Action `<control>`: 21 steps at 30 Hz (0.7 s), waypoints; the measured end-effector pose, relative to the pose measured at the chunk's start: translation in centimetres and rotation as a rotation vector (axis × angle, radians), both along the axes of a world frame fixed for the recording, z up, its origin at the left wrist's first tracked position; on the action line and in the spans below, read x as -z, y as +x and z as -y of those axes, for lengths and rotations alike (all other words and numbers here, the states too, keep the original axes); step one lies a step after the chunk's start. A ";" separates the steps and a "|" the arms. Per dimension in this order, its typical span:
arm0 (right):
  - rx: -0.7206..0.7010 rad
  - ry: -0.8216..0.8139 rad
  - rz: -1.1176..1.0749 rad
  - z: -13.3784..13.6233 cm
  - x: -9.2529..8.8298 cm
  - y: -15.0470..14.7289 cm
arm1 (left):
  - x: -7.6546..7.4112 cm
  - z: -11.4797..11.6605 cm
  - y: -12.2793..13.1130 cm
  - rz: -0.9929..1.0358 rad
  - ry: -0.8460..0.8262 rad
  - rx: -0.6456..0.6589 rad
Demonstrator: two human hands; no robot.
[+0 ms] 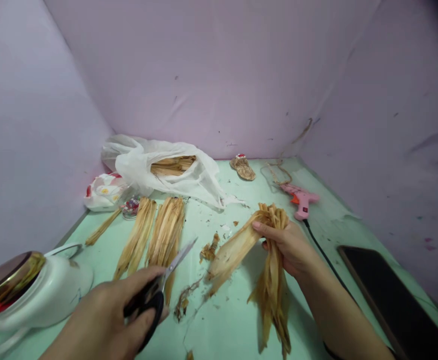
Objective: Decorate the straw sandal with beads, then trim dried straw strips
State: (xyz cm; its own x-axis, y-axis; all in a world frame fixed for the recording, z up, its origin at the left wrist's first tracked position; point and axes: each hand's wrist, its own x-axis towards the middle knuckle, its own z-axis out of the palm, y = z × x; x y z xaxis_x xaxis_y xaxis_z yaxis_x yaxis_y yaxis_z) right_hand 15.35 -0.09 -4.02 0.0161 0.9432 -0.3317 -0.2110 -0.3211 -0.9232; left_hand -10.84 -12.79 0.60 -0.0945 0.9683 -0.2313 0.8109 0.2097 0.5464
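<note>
My left hand (109,315) is closed around the black handles of a pair of scissors (166,280); their blades point up and right over the green table. My right hand (290,245) grips a bundle of dried corn husks (271,280); one wide husk sticks out to the lower left and the rest hang down toward me. Two flat piles of cut husk strips (154,235) lie just beyond the scissors. Small husk scraps (209,250) lie between my hands.
A white plastic bag (166,170) with more husks sits at the back. A pink glue gun (297,197) and its black cord lie at right, and a dark tablet (387,295) further right. A white lidded jar (27,295) stands at left. A small woven sandal (243,167) rests near the back wall.
</note>
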 end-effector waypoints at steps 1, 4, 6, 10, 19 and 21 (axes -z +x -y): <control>-0.019 0.000 -0.020 0.2 -0.2 -0.1 | -0.1 -1.0 0.6 0.134 0.011 -0.048; -0.165 -0.069 -0.128 0.9 -0.5 -0.6 | -0.2 -4.2 2.6 0.461 0.082 -0.181; -0.280 -0.123 -0.196 1.4 -0.5 -1.1 | 0.0 -6.0 4.2 0.591 0.110 -0.208; -0.428 -0.099 -0.245 2.1 -0.2 -2.4 | 1.1 -8.5 7.3 0.801 0.012 -0.187; -0.517 -0.062 -0.354 2.3 0.4 -3.4 | 2.9 -9.5 7.9 0.958 0.026 -0.378; -0.501 -0.121 -0.359 2.3 0.5 -3.3 | 3.1 -9.7 7.5 0.961 0.063 -0.403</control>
